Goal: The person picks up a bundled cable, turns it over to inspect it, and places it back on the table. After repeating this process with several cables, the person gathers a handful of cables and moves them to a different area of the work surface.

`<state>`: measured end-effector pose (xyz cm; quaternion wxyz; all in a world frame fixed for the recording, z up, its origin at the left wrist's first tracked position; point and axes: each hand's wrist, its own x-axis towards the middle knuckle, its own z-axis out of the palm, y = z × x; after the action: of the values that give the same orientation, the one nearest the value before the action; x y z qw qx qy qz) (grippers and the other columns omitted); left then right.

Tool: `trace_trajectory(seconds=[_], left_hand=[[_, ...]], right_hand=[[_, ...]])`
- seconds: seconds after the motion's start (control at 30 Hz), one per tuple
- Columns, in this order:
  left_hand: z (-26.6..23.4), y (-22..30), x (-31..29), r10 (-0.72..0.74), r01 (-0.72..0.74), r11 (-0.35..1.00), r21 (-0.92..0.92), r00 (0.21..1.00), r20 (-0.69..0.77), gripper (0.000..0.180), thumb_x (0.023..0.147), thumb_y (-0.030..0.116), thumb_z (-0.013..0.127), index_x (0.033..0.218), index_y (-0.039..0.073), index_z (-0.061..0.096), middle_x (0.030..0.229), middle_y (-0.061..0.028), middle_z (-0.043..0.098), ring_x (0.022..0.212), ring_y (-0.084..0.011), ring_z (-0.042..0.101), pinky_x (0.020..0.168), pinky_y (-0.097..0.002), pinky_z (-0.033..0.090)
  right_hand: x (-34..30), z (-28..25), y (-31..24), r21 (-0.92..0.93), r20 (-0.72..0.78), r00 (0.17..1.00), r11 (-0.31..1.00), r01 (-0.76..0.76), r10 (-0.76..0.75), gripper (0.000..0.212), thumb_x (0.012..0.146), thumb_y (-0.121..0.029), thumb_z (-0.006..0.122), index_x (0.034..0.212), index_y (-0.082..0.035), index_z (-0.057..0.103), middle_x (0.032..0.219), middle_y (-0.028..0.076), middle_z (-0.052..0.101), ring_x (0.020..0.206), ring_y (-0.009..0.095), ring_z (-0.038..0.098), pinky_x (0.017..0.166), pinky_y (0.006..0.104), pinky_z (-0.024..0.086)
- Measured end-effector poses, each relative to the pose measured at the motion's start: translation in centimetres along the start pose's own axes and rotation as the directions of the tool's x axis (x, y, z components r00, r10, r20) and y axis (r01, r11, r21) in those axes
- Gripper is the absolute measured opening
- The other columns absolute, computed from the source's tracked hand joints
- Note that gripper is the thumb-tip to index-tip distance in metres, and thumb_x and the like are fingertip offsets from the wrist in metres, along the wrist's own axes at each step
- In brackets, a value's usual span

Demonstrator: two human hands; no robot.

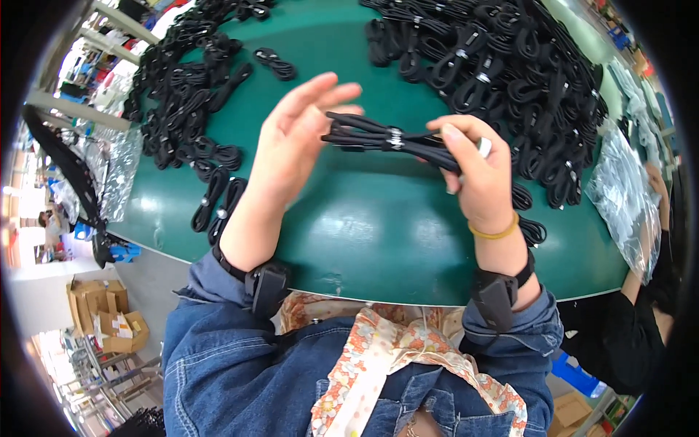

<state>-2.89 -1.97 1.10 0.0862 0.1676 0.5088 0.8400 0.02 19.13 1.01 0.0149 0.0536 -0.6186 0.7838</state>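
A bundled black cable (368, 138), cinched at its middle by a shiny tie, is held up above the green table. My right hand (477, 164) pinches its right end between thumb and fingers. Beside the bundle's left end is my left hand (295, 135), its fingers spread and pointing away; whether the palm touches the cable cannot be made out. A single cable bundle (275, 64) lies on the table beyond my left hand. Two more bundles (218, 204) rest near my left forearm.
Large heaps of black cable bundles cover the green table (364, 233) at the left (182, 95) and right (524, 80). Clear plastic bags (622, 197) lie at the right edge, where another person's arm (655, 189) shows. Cardboard boxes (109, 313) stand on the floor at left.
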Motion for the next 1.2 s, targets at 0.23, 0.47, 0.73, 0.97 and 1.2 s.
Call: trace_trajectory(seconds=[0.23, 0.47, 0.73, 0.97, 1.2], left_hand=[[-10.6, 1.8, 1.6, 0.344, 0.253, 0.334, 0.908, 0.864, -0.367, 0.045, 0.079, 0.025, 0.055, 0.114, -0.001, 0.045, 0.116, -0.0180, 0.048, 0.108, -0.0280, 0.045, 0.091, -0.0409, 0.035], [-15.7, -0.5, 2.8, 0.484, 0.386, -0.254, 0.887, 0.845, -0.229, 0.060, 0.074, 0.034, 0.058, 0.120, 0.000, 0.039, 0.122, -0.0231, 0.039, 0.115, -0.0358, 0.037, 0.095, -0.0419, 0.030], [-13.7, 1.7, 2.1, 0.447, 0.548, -0.444, 0.709, 0.821, -0.354, 0.063, 0.070, 0.043, 0.058, 0.118, 0.004, 0.043, 0.111, -0.0192, 0.048, 0.102, -0.0341, 0.046, 0.086, -0.0442, 0.037], [-9.7, 0.8, 1.8, 0.215, 0.411, -0.434, 0.802, 0.911, -0.351, 0.053, 0.069, 0.035, 0.061, 0.110, 0.002, 0.052, 0.099, -0.0170, 0.057, 0.091, -0.0278, 0.054, 0.078, -0.0358, 0.042], [-4.1, 3.4, 0.8, 0.181, 0.239, 0.421, 0.875, 0.923, -0.340, 0.048, 0.068, 0.024, 0.062, 0.108, -0.001, 0.052, 0.085, -0.0091, 0.058, 0.078, -0.0139, 0.053, 0.070, -0.0237, 0.041]], right_hand=[[0.0, 0.1, 2.3, -0.363, 0.633, 0.771, 0.905, 0.223, 0.064, 0.015, 0.080, -0.014, 0.053, 0.077, -0.003, 0.062, 0.062, 0.000, 0.054, 0.042, 0.002, 0.040, 0.038, 0.0149, 0.028], [1.3, -0.8, -1.0, 0.412, -0.017, 0.992, 0.903, 0.121, -0.125, 0.047, 0.082, -0.031, 0.052, 0.119, -0.004, 0.040, 0.093, 0.015, 0.059, 0.041, 0.003, 0.038, 0.039, 0.0149, 0.029], [0.0, -0.4, -0.1, 0.283, 0.224, 0.971, 0.959, 0.013, -0.080, 0.055, 0.084, -0.025, 0.050, 0.128, -0.003, 0.027, 0.094, 0.021, 0.058, 0.039, 0.003, 0.037, 0.038, 0.0143, 0.030], [0.4, -0.7, 0.1, 0.275, 0.243, 0.970, 0.957, -0.092, 0.023, 0.036, 0.083, -0.017, 0.049, 0.115, -0.001, 0.044, 0.079, 0.015, 0.061, 0.038, 0.002, 0.037, 0.037, 0.0143, 0.031], [0.8, -0.5, 0.7, 0.153, 0.080, 0.991, 0.981, -0.122, 0.111, 0.031, 0.082, -0.016, 0.053, 0.110, -0.001, 0.049, 0.085, 0.010, 0.060, 0.040, 0.001, 0.037, 0.036, 0.0142, 0.031]])
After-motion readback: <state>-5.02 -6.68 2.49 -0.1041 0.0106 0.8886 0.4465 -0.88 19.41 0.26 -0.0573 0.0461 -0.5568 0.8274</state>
